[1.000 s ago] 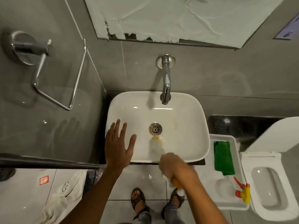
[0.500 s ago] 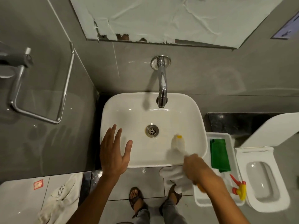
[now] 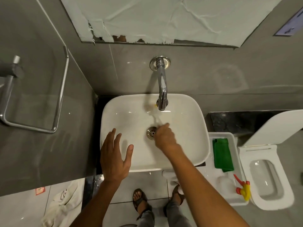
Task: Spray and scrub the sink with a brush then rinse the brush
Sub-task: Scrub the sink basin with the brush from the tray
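Note:
A white basin sink (image 3: 188,138) sits below a chrome faucet (image 3: 162,90). My right hand (image 3: 164,136) is inside the basin beside the drain (image 3: 151,131), closed on the handle of a brush. The brush (image 3: 150,107) is blurred by motion; its pale head with a yellow spot lies against the back wall of the basin, just left of the spout. My left hand (image 3: 114,158) hovers over the front left rim, fingers spread and holding nothing. A clear spray bottle with a red and yellow trigger (image 3: 242,190) lies in a white tray (image 3: 211,161) to the right.
A green cloth (image 3: 223,154) lies in the same tray. An open toilet (image 3: 270,179) stands at the far right. A chrome towel bar (image 3: 59,95) juts from the left wall. A pale cloth (image 3: 64,202) lies on the floor beside my sandalled feet.
My right hand has moved from the sink's front right edge forward to the drain, sweeping the brush head from the front of the basin to its back wall. My left hand has stayed put.

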Demonstrator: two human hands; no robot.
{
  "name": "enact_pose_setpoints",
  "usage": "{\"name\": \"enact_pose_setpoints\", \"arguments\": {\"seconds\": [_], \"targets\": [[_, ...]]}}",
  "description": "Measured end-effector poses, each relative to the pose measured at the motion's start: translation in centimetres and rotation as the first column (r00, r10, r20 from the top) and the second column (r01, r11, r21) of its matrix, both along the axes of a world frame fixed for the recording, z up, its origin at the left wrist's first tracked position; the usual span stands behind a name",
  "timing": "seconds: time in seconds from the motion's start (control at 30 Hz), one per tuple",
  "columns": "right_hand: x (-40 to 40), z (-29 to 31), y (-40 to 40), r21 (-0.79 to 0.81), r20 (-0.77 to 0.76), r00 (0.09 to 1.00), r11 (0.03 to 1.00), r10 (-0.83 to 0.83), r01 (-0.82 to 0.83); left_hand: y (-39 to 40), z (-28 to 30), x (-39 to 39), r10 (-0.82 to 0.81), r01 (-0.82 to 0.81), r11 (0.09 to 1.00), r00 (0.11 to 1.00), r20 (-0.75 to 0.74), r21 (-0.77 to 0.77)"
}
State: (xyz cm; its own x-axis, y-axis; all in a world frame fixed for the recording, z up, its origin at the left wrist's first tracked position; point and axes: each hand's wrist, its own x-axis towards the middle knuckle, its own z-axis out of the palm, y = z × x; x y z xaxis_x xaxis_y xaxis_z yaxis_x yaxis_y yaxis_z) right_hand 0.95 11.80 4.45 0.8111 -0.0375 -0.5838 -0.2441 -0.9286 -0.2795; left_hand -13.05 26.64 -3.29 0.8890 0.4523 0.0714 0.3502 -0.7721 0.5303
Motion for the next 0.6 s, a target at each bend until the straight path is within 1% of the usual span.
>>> {"name": "enact_pose_setpoints", "arguments": {"seconds": [0.03,0.07,0.1,0.17,0.23,0.27,0.33,0.43,0.5,0.53,0.57,0.6], "targets": [[0.6,0.1,-2.3,-0.090,-0.015,1.000,0.996,0.018,-0.019,0.0,0.1,0.1,-0.001,0.001,1.000,1.000,-0.003,-0.007],[0.8,0.4,-4.8,-0.126,-0.048,0.999,0.992,-0.019,0.013,0.0,0.1,0.1,0.001,-0.001,1.000,1.000,-0.004,-0.013],[0.6,1.0,-7.3,-0.162,-0.088,0.996,0.987,-0.017,0.003,-0.1,0.2,0.0,0.003,-0.003,1.000,1.000,-0.003,-0.016],[-1.9,3.2,-11.0,-0.226,-0.164,0.986,0.973,0.012,-0.049,-0.1,0.2,-0.1,-0.006,0.006,1.000,1.000,0.012,-0.018],[-5.8,5.0,-12.3,-0.230,-0.243,0.969,0.967,0.049,-0.106,-0.2,0.2,0.0,-0.010,0.010,1.000,1.000,0.029,-0.023],[-7.6,5.6,-11.9,-0.183,-0.289,0.957,0.978,0.039,-0.095,-0.1,0.1,-0.1,-0.011,0.011,1.000,0.999,0.035,-0.026],[-9.6,6.1,-10.0,-0.069,-0.370,0.926,0.991,0.080,-0.113,-0.1,0.1,-0.1,-0.016,0.018,0.999,0.999,0.052,-0.031],[-9.0,5.9,-5.1,0.066,-0.501,0.849,0.985,0.171,-0.160,0.0,0.1,0.0,-0.005,0.007,0.999,0.999,0.054,-0.031],[-8.0,5.3,-1.4,0.192,-0.534,0.791,0.954,0.300,-0.232,-0.1,0.2,0.0,0.015,-0.014,0.999,0.999,0.046,-0.041],[-7.4,5.0,0.5,0.249,-0.546,0.767,0.939,0.338,-0.236,-0.1,0.1,0.1,0.021,-0.018,0.999,0.998,0.055,-0.043],[-6.8,4.4,2.3,0.300,-0.516,0.775,0.925,0.364,-0.235,-0.1,0.1,0.1,0.027,-0.024,0.998,0.997,0.068,-0.050],[-6.1,3.9,3.8,0.320,-0.466,0.812,0.923,0.351,-0.215,-0.1,0.1,0.2,0.042,-0.037,0.997,0.996,0.079,-0.061]]}}
